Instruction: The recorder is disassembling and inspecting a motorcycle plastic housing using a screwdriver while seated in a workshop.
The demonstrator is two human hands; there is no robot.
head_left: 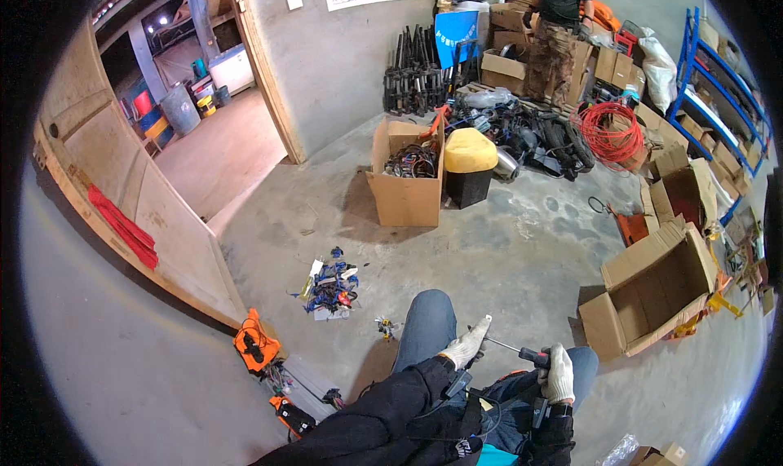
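Observation:
I sit with my knees apart, both hands in white knitted gloves above my lap. My right hand (pixel 559 374) is wrapped round the dark handle of a screwdriver (pixel 507 347), whose thin metal shaft points left. The shaft's tip reaches my left hand (pixel 466 348). That hand's fingers are pressed together and point up and right; what they hold, if anything, is too small to make out. On the floor ahead to the left lies a pile of small blue, black and white parts (pixel 333 288). A smaller cluster of yellow and grey pieces (pixel 387 328) lies nearer my left knee.
Ahead stand a cardboard box (pixel 408 201) of tangled parts and a black bin with a yellow top (pixel 471 150). An open carton (pixel 608 323) lies to the right. Orange tools (pixel 257 341) sit by the open door (pixel 147 197). Another person (pixel 559 34) stands among boxes.

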